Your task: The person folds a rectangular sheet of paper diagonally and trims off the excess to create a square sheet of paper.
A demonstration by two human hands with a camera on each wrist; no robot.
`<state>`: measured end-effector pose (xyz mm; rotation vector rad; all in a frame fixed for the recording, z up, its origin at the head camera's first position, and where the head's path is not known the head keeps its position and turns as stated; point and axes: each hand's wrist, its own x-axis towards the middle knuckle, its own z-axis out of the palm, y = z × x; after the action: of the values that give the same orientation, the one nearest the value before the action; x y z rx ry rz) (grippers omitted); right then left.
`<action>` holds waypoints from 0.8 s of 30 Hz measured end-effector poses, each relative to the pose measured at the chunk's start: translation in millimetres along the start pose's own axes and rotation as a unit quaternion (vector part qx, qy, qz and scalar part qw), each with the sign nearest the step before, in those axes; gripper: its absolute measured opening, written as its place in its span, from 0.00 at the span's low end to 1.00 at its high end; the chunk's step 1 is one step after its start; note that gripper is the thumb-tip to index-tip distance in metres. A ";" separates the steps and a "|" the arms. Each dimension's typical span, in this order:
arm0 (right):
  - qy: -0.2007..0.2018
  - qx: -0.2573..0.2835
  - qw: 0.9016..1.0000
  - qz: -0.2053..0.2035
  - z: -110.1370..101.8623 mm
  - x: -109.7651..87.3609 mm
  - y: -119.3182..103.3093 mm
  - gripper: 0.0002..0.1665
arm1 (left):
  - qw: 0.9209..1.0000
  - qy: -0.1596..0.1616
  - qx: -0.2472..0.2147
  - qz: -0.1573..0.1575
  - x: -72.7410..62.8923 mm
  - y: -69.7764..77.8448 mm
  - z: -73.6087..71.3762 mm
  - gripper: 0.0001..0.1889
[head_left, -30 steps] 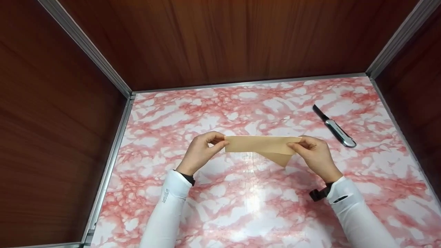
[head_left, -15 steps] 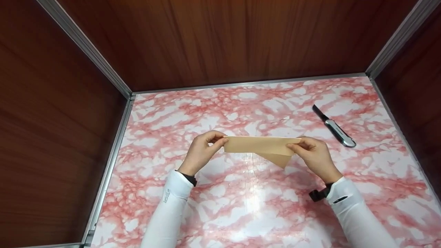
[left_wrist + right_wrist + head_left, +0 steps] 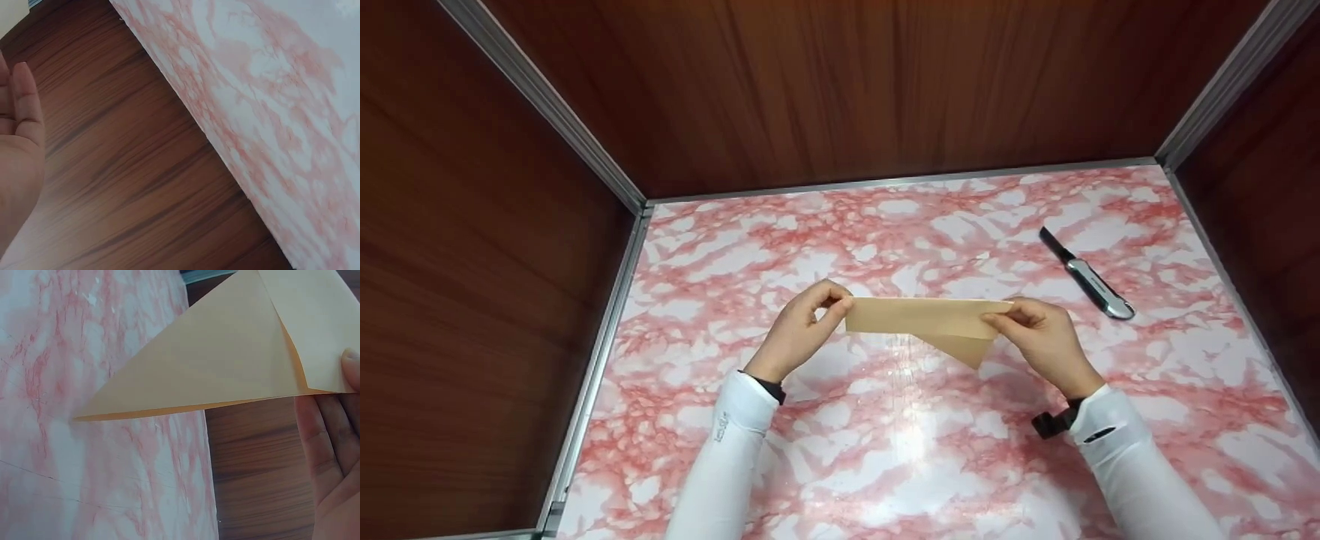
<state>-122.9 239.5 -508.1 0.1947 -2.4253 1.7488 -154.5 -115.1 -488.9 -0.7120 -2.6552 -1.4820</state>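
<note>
A tan sheet of paper (image 3: 919,316), folded into a long band, is held level above the table. A triangular flap (image 3: 214,363) of the same paper hangs below the band toward its right end. The left hand (image 3: 802,330) pinches the band's left end between thumb and fingers. At the opposite end, the right hand (image 3: 1046,341) pinches the paper, its thumb on the near face and its fingers behind. Only part of the left hand (image 3: 19,146) enters the left wrist view, where a corner of paper (image 3: 11,14) shows at the top left.
A utility knife (image 3: 1087,276) with a black and silver handle lies on the red-and-white marbled table (image 3: 840,450), right of the paper. Dark wood-grain panels (image 3: 840,90) with metal edging stand at the back and both sides.
The left hand's fingers have shifted slightly up and left at the paper's end. The paper has drifted slightly left and its flap hangs a little lower. The utility knife stays put.
</note>
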 end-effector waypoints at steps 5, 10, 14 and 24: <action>0.001 -0.035 0.999 -0.025 10.5 4.5 10.0 0.05 | 0.976 0.019 0.207 0.073 7.5 11.0 4.9 0.18; -0.025 -0.054 0.995 -0.076 33.9 9.0 4.5 0.02 | 0.946 0.044 0.264 0.180 19.7 32.6 32.4 0.12; -0.046 -0.050 0.991 -0.116 50.6 11.5 -1.8 0.04 | 0.943 0.055 0.253 0.209 26.6 44.9 54.9 0.10; -0.034 -0.014 0.990 -0.133 54.4 9.1 -11.9 0.10 | 0.952 0.036 0.236 0.192 27.6 55.8 60.6 0.08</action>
<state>-131.8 183.9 -512.3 0.5554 -2.3387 1.6151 -145.0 -30.7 -471.0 -1.0163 -2.4727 -0.7256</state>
